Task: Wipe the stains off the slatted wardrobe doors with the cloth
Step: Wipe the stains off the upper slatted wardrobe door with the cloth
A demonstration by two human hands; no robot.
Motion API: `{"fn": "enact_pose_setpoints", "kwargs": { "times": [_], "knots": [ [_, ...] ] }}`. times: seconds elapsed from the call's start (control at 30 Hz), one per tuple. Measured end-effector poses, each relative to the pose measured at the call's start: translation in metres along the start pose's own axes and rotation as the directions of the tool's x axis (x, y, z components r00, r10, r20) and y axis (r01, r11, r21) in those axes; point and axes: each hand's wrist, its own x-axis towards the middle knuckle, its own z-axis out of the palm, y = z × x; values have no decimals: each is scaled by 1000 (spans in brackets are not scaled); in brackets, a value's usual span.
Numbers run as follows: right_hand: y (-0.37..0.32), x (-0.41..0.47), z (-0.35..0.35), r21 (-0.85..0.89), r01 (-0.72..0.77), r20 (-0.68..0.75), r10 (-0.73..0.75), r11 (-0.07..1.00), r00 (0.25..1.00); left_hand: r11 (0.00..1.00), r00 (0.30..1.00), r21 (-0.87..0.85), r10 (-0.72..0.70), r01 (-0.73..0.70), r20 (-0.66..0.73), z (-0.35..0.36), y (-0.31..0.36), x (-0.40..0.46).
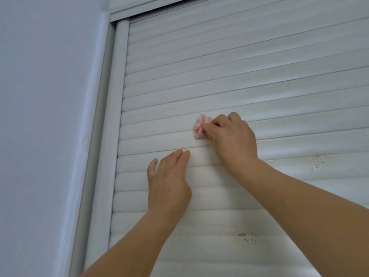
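A white slatted wardrobe door [239, 66] fills most of the head view. My right hand [231, 136] grips a small bunched cloth [200, 126], white with pink stripes, and presses it against a slat at mid-height. Below and to the left, my left hand [169, 180] lies flat on the slats with straight fingers. A patch of brownish specks [317, 163] marks the door to the right of my right wrist. Another brown stain [246, 238] sits lower, between my two forearms.
The door's grey-white frame [111, 116] runs up the left side, with the top rail [159, 7] above. A plain pale wall [44, 116] lies left of the frame.
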Motion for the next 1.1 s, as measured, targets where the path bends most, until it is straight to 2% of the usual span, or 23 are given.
{"fn": "enact_pose_setpoints", "kwargs": {
  "times": [0.1, 0.2, 0.27, 0.33, 0.43, 0.57, 0.67, 0.73, 0.93, 1.03, 1.1],
  "knots": [
    [-22, 0, 8, -22, 81, 43, -80, 996, 996, 996, 989, -78, -56, 46, -134, 1, -13, -4],
    [-45, -1, 15, 28, 116, 86, -118, 993, 989, 974, 973, -121, -204, 191, -110, -5, -26, -16],
    [-63, -3, 20, 114, 142, 113, -155, 983, 982, 964, 966, -94, -254, 249, -55, -6, -34, -25],
    [-82, -8, 20, 171, 170, 160, -197, 971, 967, 967, 969, -79, -247, 244, -27, -8, -40, -30],
    [-93, -17, 13, 160, 201, 250, -237, 966, 939, 970, 973, -68, -231, 231, 20, -11, -42, -36],
    [-71, -22, -2, 122, 229, 238, -252, 966, 938, 987, 989, -57, -145, 147, 41, -11, -36, -41],
    [-41, -32, -19, 91, 176, 245, -194, 980, 950, 998, 999, 53, 21, -23, 47, -8, -31, -42],
    [-19, -40, -33, 34, 139, 250, -143, 990, 958, 996, 994, 62, 64, -70, 91, -6, -25, -45],
    [43, -59, -69, -90, -81, 314, 106, 993, 943, 996, 991, 66, 58, -66, 122, -7, -21, -43],
    [46, -63, -75, -131, -224, 324, 255, 966, 911, 999, 974, -3, 42, -42, 221, -12, -21, -42],
    [33, -59, -76, -171, -286, 337, 329, 943, 882, 1000, 972, -4, 16, -15, 234, -16, -22, -41]
  ]
}}
